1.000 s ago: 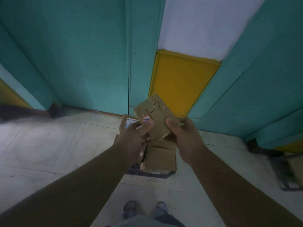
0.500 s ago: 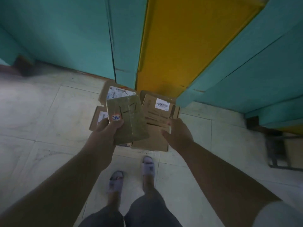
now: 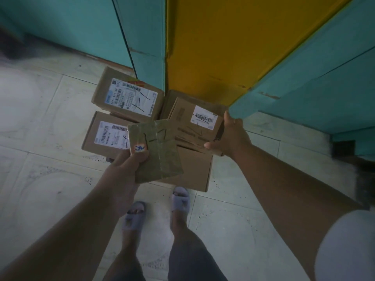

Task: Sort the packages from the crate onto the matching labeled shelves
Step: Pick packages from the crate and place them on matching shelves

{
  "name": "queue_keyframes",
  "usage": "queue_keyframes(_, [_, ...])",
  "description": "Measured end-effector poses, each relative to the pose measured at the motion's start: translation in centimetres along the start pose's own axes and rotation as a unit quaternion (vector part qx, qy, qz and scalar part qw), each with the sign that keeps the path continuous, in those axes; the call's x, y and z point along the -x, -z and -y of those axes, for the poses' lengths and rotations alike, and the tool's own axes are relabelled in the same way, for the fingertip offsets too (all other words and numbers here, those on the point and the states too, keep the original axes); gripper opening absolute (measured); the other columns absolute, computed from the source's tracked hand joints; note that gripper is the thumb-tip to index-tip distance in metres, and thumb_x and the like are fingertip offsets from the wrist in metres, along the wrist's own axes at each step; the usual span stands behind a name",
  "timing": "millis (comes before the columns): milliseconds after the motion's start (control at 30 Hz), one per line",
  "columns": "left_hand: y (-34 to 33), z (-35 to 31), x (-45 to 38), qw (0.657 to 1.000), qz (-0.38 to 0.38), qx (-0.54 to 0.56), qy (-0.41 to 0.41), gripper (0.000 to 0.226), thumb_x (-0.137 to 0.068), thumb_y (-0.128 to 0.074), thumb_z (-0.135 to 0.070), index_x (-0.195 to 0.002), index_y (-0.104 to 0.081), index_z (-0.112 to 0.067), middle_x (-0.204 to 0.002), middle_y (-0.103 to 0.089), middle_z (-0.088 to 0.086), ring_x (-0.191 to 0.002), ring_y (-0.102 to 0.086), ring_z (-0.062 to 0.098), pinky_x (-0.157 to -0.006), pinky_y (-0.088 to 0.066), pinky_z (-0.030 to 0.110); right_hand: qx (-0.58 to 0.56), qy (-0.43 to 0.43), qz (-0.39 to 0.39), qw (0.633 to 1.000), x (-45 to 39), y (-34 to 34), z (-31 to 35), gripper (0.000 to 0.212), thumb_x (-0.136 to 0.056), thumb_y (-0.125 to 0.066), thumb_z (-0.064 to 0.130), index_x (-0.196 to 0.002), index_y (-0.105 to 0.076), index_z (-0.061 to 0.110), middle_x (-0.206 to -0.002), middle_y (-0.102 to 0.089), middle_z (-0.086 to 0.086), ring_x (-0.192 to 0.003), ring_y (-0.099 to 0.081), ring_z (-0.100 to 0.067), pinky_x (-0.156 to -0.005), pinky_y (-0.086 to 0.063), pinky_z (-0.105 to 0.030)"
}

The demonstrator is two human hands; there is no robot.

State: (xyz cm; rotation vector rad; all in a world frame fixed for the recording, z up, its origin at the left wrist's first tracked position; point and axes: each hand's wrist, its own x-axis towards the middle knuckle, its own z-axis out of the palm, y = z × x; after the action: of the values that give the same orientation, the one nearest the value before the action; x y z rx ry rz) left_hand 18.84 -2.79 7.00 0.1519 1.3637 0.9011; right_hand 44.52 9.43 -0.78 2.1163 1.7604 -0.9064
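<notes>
My left hand grips a flat, tape-wrapped brown package with pen marks and a small round sticker, thumb on top. My right hand grips the right edge of a cardboard box bearing a white barcode label; its fingers curl round the side. Both sit above a pile of boxes on the floor: a labeled box at the back left, another labeled box in front of it, and a plain box underneath at the front. The crate itself is hidden by the boxes.
Teal panels and a yellow panel rise right behind the pile. Pale floor tiles spread to the left and front. My feet in grey slippers stand just before the boxes. A dark frame is at the right edge.
My right hand let go of the flat package and took hold of the barcode-labeled box. My left hand kept the flat package. The view tilted down onto the pile.
</notes>
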Motion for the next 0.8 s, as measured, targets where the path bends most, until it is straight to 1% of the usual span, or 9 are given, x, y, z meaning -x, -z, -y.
queue_keyframes(67, [-0.3, 0.3, 0.1, 1.0, -0.007, 0.0, 0.0, 0.05, -0.079, -0.061, -0.025, -0.127, -0.057, -0.013, -0.12, -0.071, 0.013, -0.113, -0.067, 0.029, -0.101, -0.049, 0.047, 0.032, -0.019, -0.021, 0.999, 0.0, 0.3, -0.2, 0.125, -0.059, -0.089, 0.057, -0.154, -0.019, 0.014, -0.147, -0.029, -0.023, -0.13, -0.047, -0.04, -0.102, -0.049, -0.049])
queue_keyframes(133, [-0.7, 0.5, 0.5, 1.0, -0.008, -0.001, -0.002, 0.051, -0.079, -0.06, -0.025, -0.128, -0.056, -0.011, -0.121, -0.07, 0.014, -0.114, -0.066, 0.03, -0.099, -0.049, 0.046, 0.02, -0.023, -0.04, 0.999, 0.3, 0.5, -0.4, 0.108, -0.06, -0.089, 0.055, -0.142, -0.034, 0.012, -0.138, -0.036, -0.02, -0.121, -0.054, -0.036, -0.095, -0.053, -0.047])
queue_keyframes(267, [-1.3, 0.1, 1.8, 1.0, 0.002, -0.013, -0.007, 0.039, -0.086, -0.059, -0.021, -0.125, -0.058, -0.014, -0.121, -0.07, 0.013, -0.113, -0.067, 0.028, -0.098, -0.05, 0.045, -0.065, 0.005, -0.045, 0.997, 2.4, 1.2, -1.0, 0.077, -0.069, -0.088, 0.045, -0.125, -0.046, 0.014, -0.125, -0.064, -0.011, -0.114, -0.062, -0.033, -0.091, -0.054, -0.046])
queue_keyframes(333, [-1.5, -0.5, 3.1, 1.0, 0.004, -0.016, -0.009, 0.027, -0.095, -0.055, -0.016, -0.122, -0.059, -0.016, -0.122, -0.07, 0.012, -0.113, -0.066, 0.028, -0.1, -0.049, 0.046, -0.112, 0.01, -0.045, 0.993, 4.5, 2.1, -1.3, 0.064, -0.072, -0.085, 0.047, -0.115, -0.049, 0.015, -0.116, -0.069, -0.008, -0.107, -0.065, -0.031, -0.087, -0.054, -0.046])
queue_keyframes(400, [-1.7, -1.2, 4.9, 0.999, 0.016, -0.021, -0.021, 0.025, -0.097, -0.053, -0.015, -0.12, -0.061, -0.017, -0.122, -0.07, 0.012, -0.114, -0.066, 0.029, -0.099, -0.049, 0.047, -0.198, -0.009, -0.055, 0.979, 7.6, 3.5, -1.4, 0.054, -0.076, -0.083, 0.045, -0.107, -0.049, 0.017, -0.107, -0.067, -0.003, -0.096, -0.064, -0.025, -0.079, -0.053, -0.04])
queue_keyframes(533, [-1.8, -3.0, 9.2, 0.996, 0.057, -0.051, -0.035, 0.026, -0.096, -0.054, -0.017, -0.12, -0.061, -0.013, -0.12, -0.07, 0.015, -0.113, -0.066, 0.032, -0.099, -0.049, 0.05, -0.36, -0.031, -0.108, 0.926, 16.2, 7.2, -1.8, 0.042, -0.083, -0.079, 0.035, -0.105, -0.051, 0.015, -0.094, -0.063, 0.005, -0.075, -0.059, -0.008, -0.059, -0.046, -0.025])
queue_keyframes(633, [-2.3, -3.8, 12.4, 0.99, 0.093, -0.099, -0.043, 0.026, -0.099, -0.053, -0.021, -0.123, -0.06, -0.015, -0.117, -0.071, 0.013, -0.109, -0.068, 0.034, -0.096, -0.051, 0.056, -0.446, -0.042, -0.163, 0.879, 23.6, 9.3, -2.6, 0.032, -0.085, -0.077, 0.03, -0.099, -0.052, 0.015, -0.094, -0.066, 0.0, -0.079, -0.064, -0.015, -0.055, -0.047, -0.026])
queue_keyframes(733, [-4.2, -4.4, 15.8, 0.981, 0.122, -0.139, -0.05, 0.022, -0.097, -0.059, -0.023, -0.118, -0.066, -0.025, -0.113, -0.074, 0.007, -0.101, -0.072, 0.03, -0.083, -0.058, 0.048, -0.509, -0.06, -0.234, 0.826, 30.6, 10.7, -3.8, 0.027, -0.088, -0.075, 0.028, -0.095, -0.052, 0.017, -0.091, -0.068, 0.001, -0.074, -0.065, -0.015, -0.054, -0.049, -0.026])
queue_keyframes(800, [-5.6, -4.3, 18.0, 0.971, 0.141, -0.185, -0.056, 0.022, -0.089, -0.069, -0.032, -0.112, -0.069, -0.034, -0.112, -0.075, 0.002, -0.101, -0.072, 0.03, -0.088, -0.055, 0.053, -0.544, -0.07, -0.278, 0.789, 35.1, 11.3, -5.1, 0.024, -0.089, -0.074, 0.027, -0.096, -0.053, 0.017, -0.092, -0.07, 0.0, -0.074, -0.067, -0.014, -0.055, -0.049, -0.026])
